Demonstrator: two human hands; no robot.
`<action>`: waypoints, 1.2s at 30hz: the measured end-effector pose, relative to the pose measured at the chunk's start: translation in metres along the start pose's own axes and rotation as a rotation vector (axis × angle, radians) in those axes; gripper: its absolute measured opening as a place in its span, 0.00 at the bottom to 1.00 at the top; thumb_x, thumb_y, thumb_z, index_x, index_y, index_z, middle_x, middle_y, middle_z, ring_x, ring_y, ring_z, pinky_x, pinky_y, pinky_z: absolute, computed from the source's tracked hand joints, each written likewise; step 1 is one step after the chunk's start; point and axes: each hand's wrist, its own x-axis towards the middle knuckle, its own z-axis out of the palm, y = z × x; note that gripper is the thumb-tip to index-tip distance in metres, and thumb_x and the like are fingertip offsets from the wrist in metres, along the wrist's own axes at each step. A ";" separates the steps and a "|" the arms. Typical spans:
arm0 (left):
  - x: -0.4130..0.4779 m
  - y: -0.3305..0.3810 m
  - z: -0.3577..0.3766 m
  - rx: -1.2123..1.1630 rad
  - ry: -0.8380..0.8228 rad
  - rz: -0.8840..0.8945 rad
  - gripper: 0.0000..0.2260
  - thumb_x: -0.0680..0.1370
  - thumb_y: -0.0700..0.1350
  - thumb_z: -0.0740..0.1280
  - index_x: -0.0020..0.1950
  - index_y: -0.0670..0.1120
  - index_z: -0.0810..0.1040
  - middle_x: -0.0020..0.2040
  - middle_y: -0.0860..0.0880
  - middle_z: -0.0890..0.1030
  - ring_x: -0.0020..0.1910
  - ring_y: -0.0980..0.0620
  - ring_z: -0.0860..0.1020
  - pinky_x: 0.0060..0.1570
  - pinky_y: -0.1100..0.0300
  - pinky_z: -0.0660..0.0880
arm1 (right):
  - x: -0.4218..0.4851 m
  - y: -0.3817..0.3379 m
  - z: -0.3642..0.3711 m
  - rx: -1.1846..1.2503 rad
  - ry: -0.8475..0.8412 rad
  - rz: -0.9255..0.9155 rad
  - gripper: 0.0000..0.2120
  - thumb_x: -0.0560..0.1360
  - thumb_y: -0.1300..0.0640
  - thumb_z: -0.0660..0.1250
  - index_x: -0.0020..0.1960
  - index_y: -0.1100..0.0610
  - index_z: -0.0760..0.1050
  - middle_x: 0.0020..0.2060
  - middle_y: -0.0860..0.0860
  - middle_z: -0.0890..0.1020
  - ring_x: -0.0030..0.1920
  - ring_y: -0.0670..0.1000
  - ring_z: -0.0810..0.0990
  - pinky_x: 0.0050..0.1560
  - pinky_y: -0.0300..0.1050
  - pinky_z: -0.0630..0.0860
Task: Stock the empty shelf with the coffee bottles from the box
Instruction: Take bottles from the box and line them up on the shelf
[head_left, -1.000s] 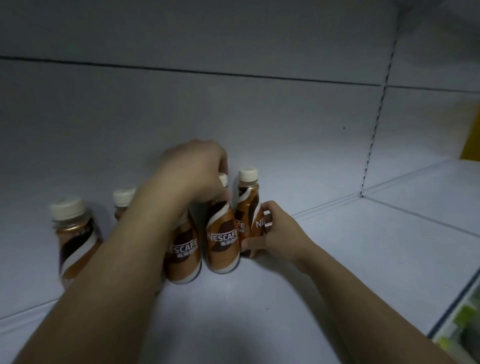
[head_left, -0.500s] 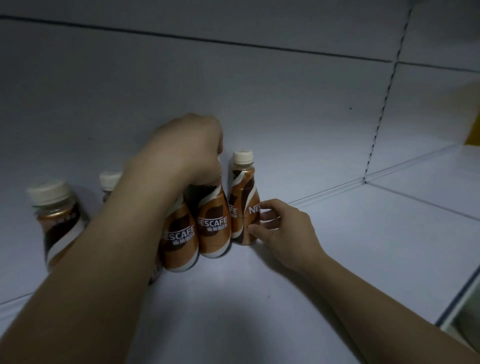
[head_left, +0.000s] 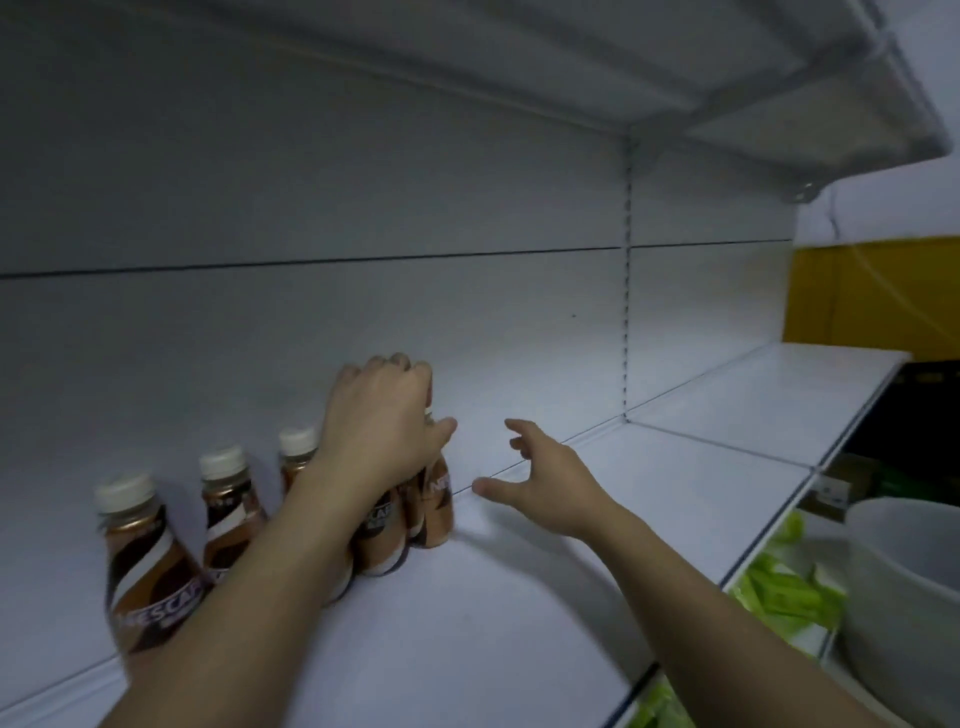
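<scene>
On the white shelf (head_left: 649, 499) your coffee bottles (head_left: 150, 566) stand upright, caps up. Your left hand (head_left: 382, 423) grips the rightmost bottles' tops; your right hand (head_left: 545, 486) hovers beside them, fingers spread wide.

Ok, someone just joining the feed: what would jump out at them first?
The cluster of brown coffee bottles at the left of the white shelf, with the left hand clamped over the rightmost ones. Next, the right hand, open and empty beside them. The shelf's right stretch is bare.
</scene>
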 end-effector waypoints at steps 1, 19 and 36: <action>-0.001 0.010 -0.004 -0.043 0.005 0.034 0.16 0.70 0.61 0.65 0.48 0.51 0.76 0.47 0.50 0.78 0.45 0.48 0.74 0.45 0.53 0.70 | -0.008 0.000 -0.014 -0.026 0.052 -0.022 0.45 0.64 0.34 0.71 0.74 0.46 0.57 0.70 0.49 0.70 0.67 0.49 0.70 0.61 0.44 0.69; -0.076 0.347 0.026 -0.446 -0.361 0.852 0.30 0.72 0.65 0.63 0.69 0.50 0.68 0.65 0.46 0.75 0.63 0.45 0.72 0.57 0.50 0.71 | -0.288 0.180 -0.187 -0.491 0.395 0.578 0.46 0.64 0.34 0.71 0.75 0.48 0.57 0.71 0.52 0.67 0.67 0.55 0.69 0.62 0.55 0.70; -0.242 0.569 0.264 -0.462 -1.341 0.760 0.16 0.72 0.54 0.67 0.56 0.48 0.79 0.55 0.47 0.80 0.54 0.47 0.78 0.55 0.51 0.76 | -0.472 0.417 -0.073 0.098 -0.061 1.513 0.31 0.74 0.46 0.67 0.72 0.57 0.62 0.67 0.57 0.71 0.64 0.57 0.71 0.62 0.49 0.68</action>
